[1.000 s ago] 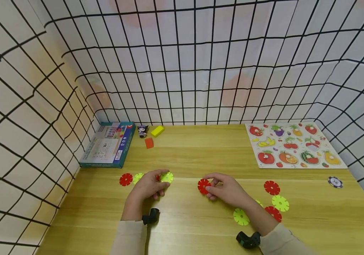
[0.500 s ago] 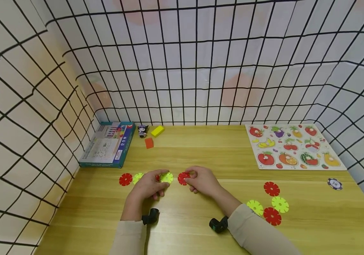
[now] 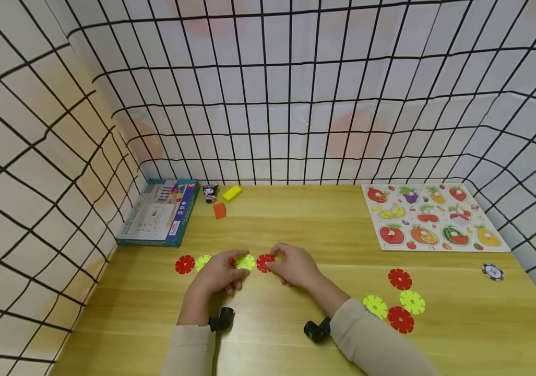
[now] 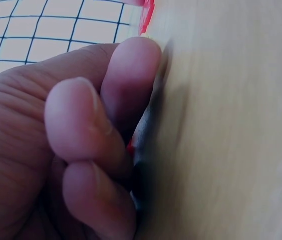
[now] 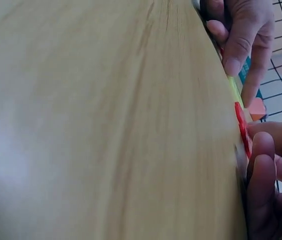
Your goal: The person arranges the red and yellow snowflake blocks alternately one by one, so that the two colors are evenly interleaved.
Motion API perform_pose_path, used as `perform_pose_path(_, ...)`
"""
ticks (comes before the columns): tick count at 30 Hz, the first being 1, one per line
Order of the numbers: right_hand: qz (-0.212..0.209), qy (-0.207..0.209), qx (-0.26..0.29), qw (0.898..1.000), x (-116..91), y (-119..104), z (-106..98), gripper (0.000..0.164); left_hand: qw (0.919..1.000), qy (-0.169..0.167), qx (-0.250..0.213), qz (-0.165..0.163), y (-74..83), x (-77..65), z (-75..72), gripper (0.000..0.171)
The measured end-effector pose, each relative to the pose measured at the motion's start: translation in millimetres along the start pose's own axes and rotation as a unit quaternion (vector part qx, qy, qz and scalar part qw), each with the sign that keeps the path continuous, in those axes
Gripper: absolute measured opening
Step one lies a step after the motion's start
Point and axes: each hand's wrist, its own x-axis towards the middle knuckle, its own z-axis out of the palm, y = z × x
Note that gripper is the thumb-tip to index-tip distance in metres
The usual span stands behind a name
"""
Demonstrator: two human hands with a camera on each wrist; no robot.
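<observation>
In the head view, my right hand (image 3: 293,266) pinches a red notched plastic disc (image 3: 263,263) between thumb and index finger. The disc's left edge is right at a yellow-green notched disc (image 3: 246,262). My left hand (image 3: 221,272) holds that yellow-green disc on the table, index finger at its far edge and thumb at its near edge. Under the left hand, another red disc is mostly covered. Leftward the row continues with a yellow-green disc (image 3: 202,261) and a red disc (image 3: 185,265). Seen from the right wrist, the red disc (image 5: 243,127) lies almost flat, close to the tabletop.
Several loose red and yellow-green discs, among them a red disc (image 3: 401,319), lie at the right. Beyond them are a poker chip (image 3: 492,271) and a fruit puzzle board (image 3: 437,216). At back left are a box (image 3: 159,214), a small figurine (image 3: 210,193), a yellow block (image 3: 232,193) and an orange block (image 3: 219,210).
My right hand has carried the red disc leftward, up to the yellow-green disc, slowing over the last half second. My left hand has stayed in place.
</observation>
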Motion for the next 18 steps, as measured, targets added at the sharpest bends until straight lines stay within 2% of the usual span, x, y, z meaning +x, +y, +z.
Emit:
perform_pose_path(8,-0.029,-0.045,0.090,0.995,-15.1,10.8,-15.9,0.032,1.0000,0.001,-0.005,-0.003,-0.8,-1.1,0.5,0.053)
perform_pose_path(14,-0.021,-0.037,0.114,0.993,-44.0,24.0,-49.0,0.032,0.9998,-0.002,-0.015,-0.009,-0.8,-2.3,1.5,0.053)
perform_pose_path(18,-0.009,-0.024,0.100,0.995,-63.7,36.0,-70.6,0.031,0.9997,-0.006,-0.023,0.002,-1.3,-2.7,1.2,0.054)
